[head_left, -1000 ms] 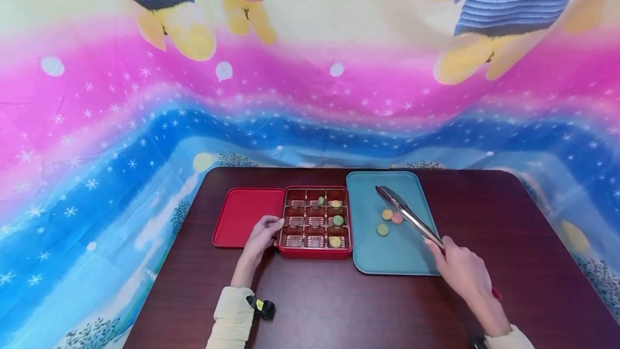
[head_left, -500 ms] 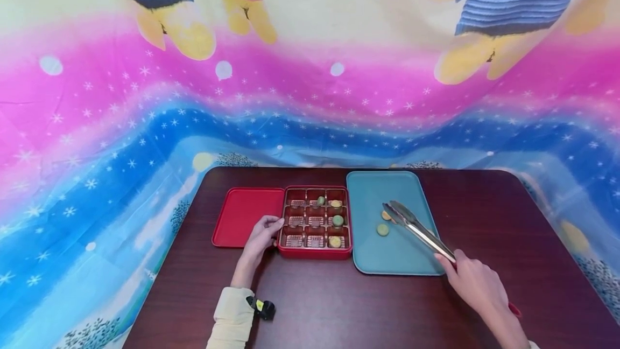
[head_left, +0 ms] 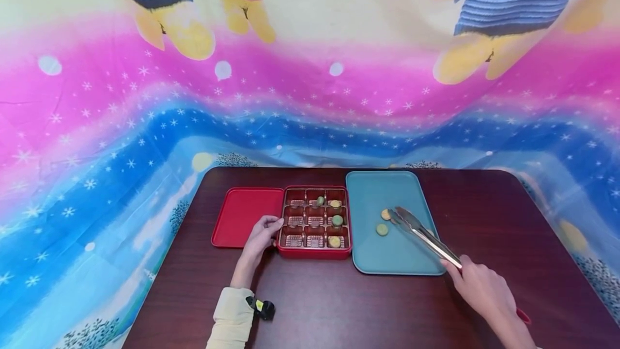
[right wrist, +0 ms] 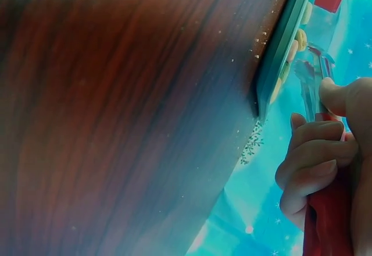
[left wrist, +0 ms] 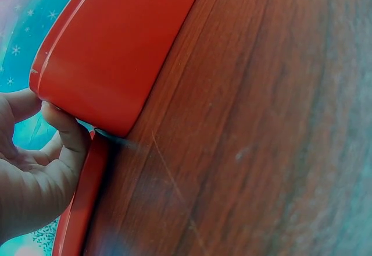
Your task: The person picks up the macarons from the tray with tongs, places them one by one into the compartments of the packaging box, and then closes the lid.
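My left hand (head_left: 263, 236) holds the left wall of a red sectioned box (head_left: 315, 253), its thumb and fingers at the corner in the left wrist view. Macarons fill the box's right column: yellow (head_left: 335, 204) at the back, green (head_left: 337, 221) in the middle, yellow (head_left: 335, 242) in front. Another green macaron (head_left: 321, 201) stands on edge in the back middle section. My right hand (head_left: 484, 287) grips red-handled metal tongs (head_left: 431, 240), whose parted tips hover over the teal tray (head_left: 378, 260). An orange-yellow macaron (head_left: 386, 214) and a green macaron (head_left: 382, 229) lie just left of the tips.
A red lid (head_left: 247, 214) lies left of the box, against it. Box and tray stand side by side on the dark wooden table (head_left: 310, 300). A printed cloth (head_left: 290, 90) hangs behind the table's far edge. The right wrist view shows several macarons along the tray.
The tongs have moved right and towards me, their tips from beyond the macarons to beside the orange-yellow one. The pink macaron is now hidden behind them. My left hand stays put.
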`<state>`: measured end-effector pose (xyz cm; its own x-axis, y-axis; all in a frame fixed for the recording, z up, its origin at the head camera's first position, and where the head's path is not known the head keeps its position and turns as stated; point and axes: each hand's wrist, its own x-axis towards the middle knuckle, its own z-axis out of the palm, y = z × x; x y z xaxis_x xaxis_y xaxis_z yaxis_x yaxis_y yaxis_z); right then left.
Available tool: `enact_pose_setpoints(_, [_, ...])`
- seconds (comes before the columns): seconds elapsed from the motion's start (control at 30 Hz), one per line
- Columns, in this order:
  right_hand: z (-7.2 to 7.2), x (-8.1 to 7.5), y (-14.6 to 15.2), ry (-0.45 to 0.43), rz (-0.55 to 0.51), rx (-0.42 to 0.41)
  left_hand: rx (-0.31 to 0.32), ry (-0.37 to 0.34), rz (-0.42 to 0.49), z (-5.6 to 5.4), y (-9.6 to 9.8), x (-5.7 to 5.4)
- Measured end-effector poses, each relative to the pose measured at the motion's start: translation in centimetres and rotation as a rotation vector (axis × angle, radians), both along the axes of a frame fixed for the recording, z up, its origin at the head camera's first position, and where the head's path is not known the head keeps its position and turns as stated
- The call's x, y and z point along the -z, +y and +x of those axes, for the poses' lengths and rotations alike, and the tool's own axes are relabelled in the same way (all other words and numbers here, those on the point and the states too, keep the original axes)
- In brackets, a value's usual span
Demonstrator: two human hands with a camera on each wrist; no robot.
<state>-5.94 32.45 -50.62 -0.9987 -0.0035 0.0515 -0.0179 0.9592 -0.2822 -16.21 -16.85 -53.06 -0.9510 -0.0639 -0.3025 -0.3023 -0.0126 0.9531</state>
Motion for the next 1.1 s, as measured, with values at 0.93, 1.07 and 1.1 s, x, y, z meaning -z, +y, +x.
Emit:
enact_pose_setpoints(0.93, [0.29,0.16,0.72,-0.020,0.056,-0.030,0.003,0.000,-0.009,-0.05,0.06,0.27])
enact_pose_setpoints(1.07, [0.30,0.19,0.84,0.002,0.068,-0.038,0.000,-0.002,-0.003,-0.08,0.09,0.19])
enact_pose_setpoints(1.1, [0.31,0.20,0.85,0.009,0.070,-0.039,-0.001,-0.001,-0.003,-0.08,0.10,0.17])
